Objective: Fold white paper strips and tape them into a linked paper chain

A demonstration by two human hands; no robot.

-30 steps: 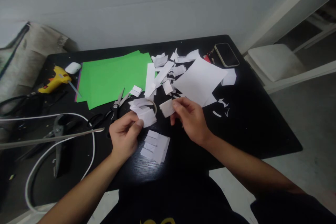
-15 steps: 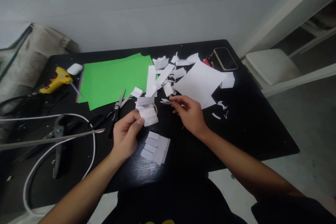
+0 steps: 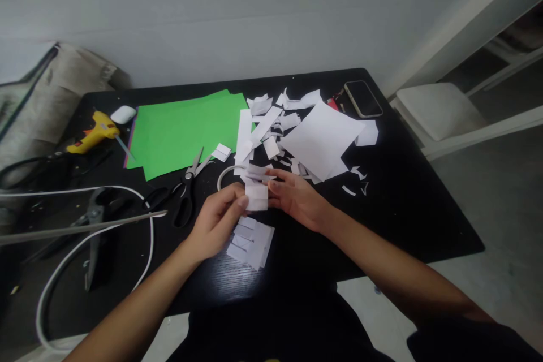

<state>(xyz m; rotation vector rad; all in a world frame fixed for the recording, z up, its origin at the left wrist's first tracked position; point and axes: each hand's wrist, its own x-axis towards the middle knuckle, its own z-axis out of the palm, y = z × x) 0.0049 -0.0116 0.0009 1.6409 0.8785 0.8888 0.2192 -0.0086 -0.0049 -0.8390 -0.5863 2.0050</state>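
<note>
My left hand (image 3: 218,218) pinches a creased white paper piece (image 3: 257,198) above the middle of the black table. From the other side my right hand (image 3: 299,195) closes its fingers on the right edge of folded paper (image 3: 259,171) just behind it. The two hands nearly meet, and the far fingertips are partly hidden. Below them lies a small stack of cut white papers (image 3: 254,243) with drawn lines and slits. A pale ring (image 3: 220,176) shows partly behind the left hand. Black-handled scissors (image 3: 189,186) lie open to the left.
Green sheets (image 3: 186,130) spread at the back left, beside a yellow glue gun (image 3: 95,131) and a white case (image 3: 123,115). White paper scraps (image 3: 265,124) and a large white sheet (image 3: 324,138) lie behind the hands. A phone (image 3: 363,98), pliers (image 3: 97,232) and a white cable (image 3: 153,237) lie around.
My left hand has moved right with its paper. My right hand has come left and a little nearer to me, so both hands now meet at the folded paper.
</note>
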